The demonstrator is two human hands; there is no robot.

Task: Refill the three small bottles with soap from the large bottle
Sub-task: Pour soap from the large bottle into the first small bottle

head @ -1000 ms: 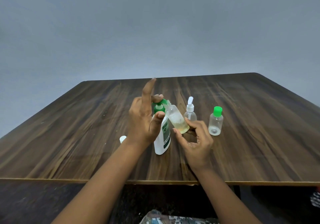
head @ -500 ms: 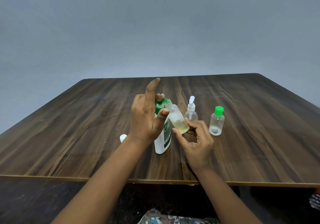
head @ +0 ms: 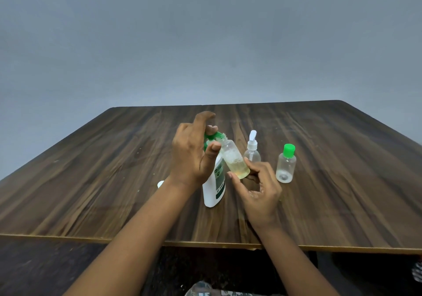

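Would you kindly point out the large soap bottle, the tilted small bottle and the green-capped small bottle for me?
large soap bottle (head: 209,193): head view, white lower body.
tilted small bottle (head: 233,158): head view, clear wall above the soap.
green-capped small bottle (head: 286,166): head view, clear body below the cap.

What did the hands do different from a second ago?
On the left hand, the index finger, which stood straight up, has bent forward over the green pump of the large bottle. The right hand kept holding the tilted small bottle at the spout; the spray bottle, green-capped bottle and white cap stayed put.
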